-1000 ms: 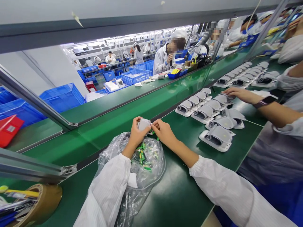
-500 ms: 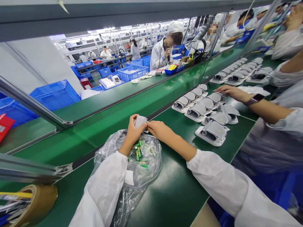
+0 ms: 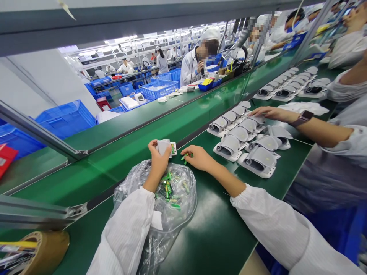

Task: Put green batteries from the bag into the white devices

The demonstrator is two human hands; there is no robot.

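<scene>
My left hand (image 3: pixel 158 160) grips a small white device with a grey cuff (image 3: pixel 166 146), its open battery slot facing right. My right hand (image 3: pixel 199 157) rests on the green belt (image 3: pixel 206 229) just to the right, fingers pinched on green batteries (image 3: pixel 187 156). Under my left wrist lies a clear plastic bag (image 3: pixel 172 198) holding several more green batteries. Rows of the same grey-cuffed white devices (image 3: pixel 243 141) lie on the belt to the right.
A co-worker's hand (image 3: pixel 271 112) with a wrist watch touches the device rows at right. A tape roll (image 3: pixel 46 252) sits at lower left. Metal frame bars (image 3: pixel 40 131) cross the left. Blue crates (image 3: pixel 67 118) and other workers fill the background.
My hands have parted: the right one drew away from the device and now pinches green batteries on the belt. The left one tilted the device. The co-worker pushed the device rows closer.
</scene>
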